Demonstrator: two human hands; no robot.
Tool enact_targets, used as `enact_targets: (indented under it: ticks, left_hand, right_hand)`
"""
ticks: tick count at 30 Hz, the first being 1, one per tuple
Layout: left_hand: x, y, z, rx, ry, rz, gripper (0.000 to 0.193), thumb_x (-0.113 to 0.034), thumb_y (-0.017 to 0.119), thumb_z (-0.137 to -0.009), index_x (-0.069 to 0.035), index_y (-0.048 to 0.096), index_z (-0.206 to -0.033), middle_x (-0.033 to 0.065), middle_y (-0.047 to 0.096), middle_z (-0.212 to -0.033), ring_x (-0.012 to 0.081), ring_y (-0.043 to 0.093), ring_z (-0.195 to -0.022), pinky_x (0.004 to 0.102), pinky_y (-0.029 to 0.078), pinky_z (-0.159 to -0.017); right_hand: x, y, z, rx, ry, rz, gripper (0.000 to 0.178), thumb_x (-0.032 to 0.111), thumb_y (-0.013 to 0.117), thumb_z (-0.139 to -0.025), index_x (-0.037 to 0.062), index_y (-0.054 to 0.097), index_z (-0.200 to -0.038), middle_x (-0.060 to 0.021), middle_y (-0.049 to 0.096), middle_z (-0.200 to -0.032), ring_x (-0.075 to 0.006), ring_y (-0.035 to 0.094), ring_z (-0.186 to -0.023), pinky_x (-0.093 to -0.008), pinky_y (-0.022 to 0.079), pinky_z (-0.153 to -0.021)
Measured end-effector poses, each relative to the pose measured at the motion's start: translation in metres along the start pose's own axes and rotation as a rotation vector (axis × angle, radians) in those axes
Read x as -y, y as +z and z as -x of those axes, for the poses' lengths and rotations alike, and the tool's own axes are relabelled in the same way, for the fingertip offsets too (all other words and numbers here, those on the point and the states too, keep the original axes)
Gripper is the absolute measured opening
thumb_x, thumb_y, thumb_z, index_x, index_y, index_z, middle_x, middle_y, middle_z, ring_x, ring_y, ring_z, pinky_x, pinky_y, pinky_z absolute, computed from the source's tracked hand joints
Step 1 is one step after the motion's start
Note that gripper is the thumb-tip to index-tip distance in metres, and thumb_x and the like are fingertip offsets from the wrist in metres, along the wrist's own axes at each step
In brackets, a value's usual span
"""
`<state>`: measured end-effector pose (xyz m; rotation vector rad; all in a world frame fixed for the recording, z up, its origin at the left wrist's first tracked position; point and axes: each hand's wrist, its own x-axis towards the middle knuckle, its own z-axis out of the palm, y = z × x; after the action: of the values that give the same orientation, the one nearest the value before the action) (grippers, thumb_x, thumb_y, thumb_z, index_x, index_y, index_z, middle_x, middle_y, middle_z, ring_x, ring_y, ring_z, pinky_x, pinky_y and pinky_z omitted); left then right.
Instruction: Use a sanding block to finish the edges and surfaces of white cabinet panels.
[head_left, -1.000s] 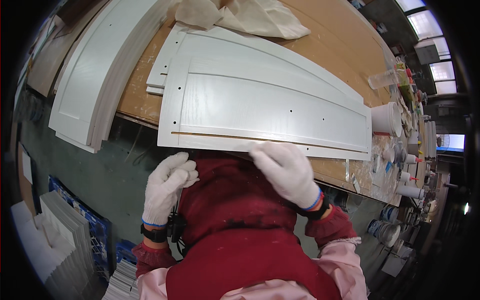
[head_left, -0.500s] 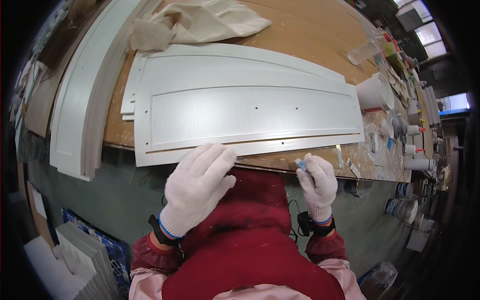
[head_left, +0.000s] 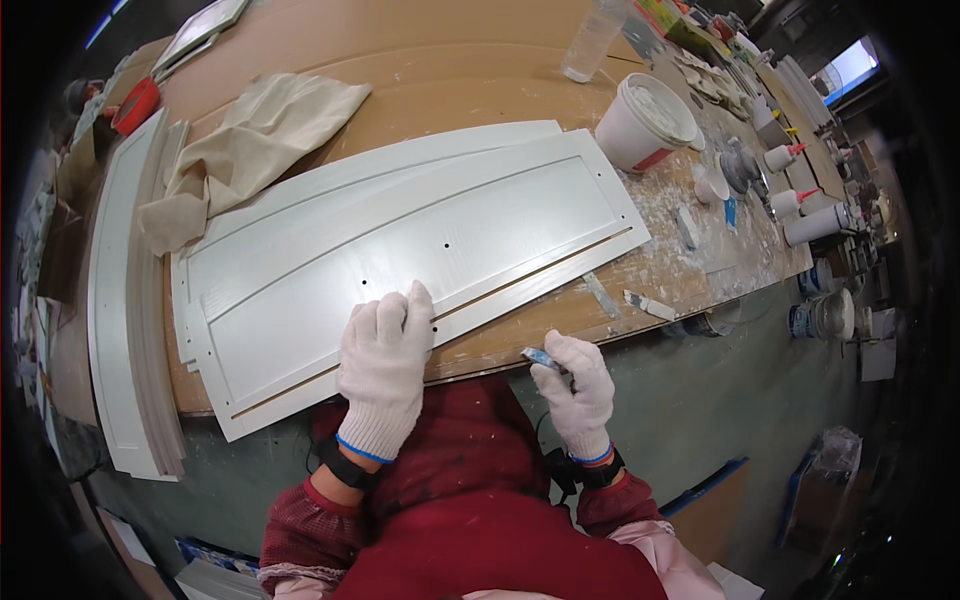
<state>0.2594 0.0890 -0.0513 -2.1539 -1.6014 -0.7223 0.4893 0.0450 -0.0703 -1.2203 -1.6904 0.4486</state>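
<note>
My left hand, in a white knit glove, rests over the near edge of a white grooved door panel. Its index finger stretches forward beside a small dark hole, and nothing shows in it. My gloved right hand is closed in front of the table edge, pinching a small blue-and-white piece between thumb and fingers; its kind I cannot make out. The panel lies at a slant on another white panel, with several holes and a long slot along its near side.
Stacked white panels stand at the left, near a crumpled beige cloth. A white tub, a clear bottle and red-tipped bottles stand at the right. Two scrapers, one a flat strip, the other pale-handled, lie near the table edge.
My view has turned, so the panel appears more slanted and further left. My left hand has come onto the panel's near edge. The right hand still pinches the small piece.
</note>
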Motion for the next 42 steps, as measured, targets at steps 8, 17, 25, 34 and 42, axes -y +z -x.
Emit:
enact_targets:
  ticks: [8,17,25,34,42]
  left_hand:
    - [-0.002,-0.017,0.002,0.152,0.010,-0.077,0.043,-0.008,0.069,-0.072,-0.008,0.064,-0.115,0.0023,0.048,-0.087,0.0174,0.053,-0.077,0.0299,0.049,-0.066]
    - [0.048,-0.108,-0.057,0.350,0.004,0.031,0.051,-0.004,0.068,-0.076,-0.006,0.058,-0.126,0.0104,0.060,-0.107,0.0288,0.060,-0.096,0.0376,0.052,-0.076]
    - [0.141,-0.096,-0.151,0.310,-0.152,0.292,0.031,-0.032,0.065,-0.088,-0.003,0.069,-0.097,0.0084,0.064,-0.078,0.0192,0.062,-0.071,0.0321,0.049,-0.066]
    - [0.181,-0.026,-0.182,0.784,-0.309,0.500,0.044,-0.045,0.062,-0.090,-0.004,0.066,-0.076,-0.0030,0.053,-0.062,0.0082,0.049,-0.060,0.0256,0.039,-0.056]
    - [0.181,0.020,-0.170,0.936,-0.461,0.442,0.031,-0.029,0.068,-0.087,0.001,0.069,-0.096,0.0054,0.066,-0.079,0.0162,0.061,-0.072,0.0309,0.048,-0.068]
  right_hand:
    - [-0.013,-0.004,0.003,-0.044,0.054,-0.055,0.039,0.001,0.077,-0.078,0.0031,0.065,-0.115,-0.0115,0.064,-0.108,-0.0223,0.065,-0.092,-0.0297,0.054,-0.076]
    - [-0.021,-0.010,0.004,0.001,0.241,-0.246,0.036,-0.008,0.067,-0.081,0.0012,0.063,-0.115,-0.0065,0.060,-0.104,-0.0116,0.059,-0.083,-0.0250,0.049,-0.072]
    - [-0.020,-0.006,0.003,-0.034,0.177,-0.293,0.033,-0.006,0.066,-0.082,0.0010,0.062,-0.114,-0.0040,0.058,-0.101,-0.0065,0.054,-0.075,-0.0212,0.044,-0.062]
    - [-0.009,-0.020,0.007,-0.109,0.440,-0.502,0.035,-0.006,0.068,-0.082,0.0005,0.063,-0.115,-0.0072,0.061,-0.104,-0.0114,0.060,-0.084,-0.0236,0.048,-0.070]
    - [-0.016,-0.025,0.002,0.005,0.411,-0.591,0.035,-0.009,0.065,-0.081,0.0009,0.061,-0.114,-0.0080,0.061,-0.107,-0.0117,0.059,-0.085,-0.0249,0.048,-0.074]
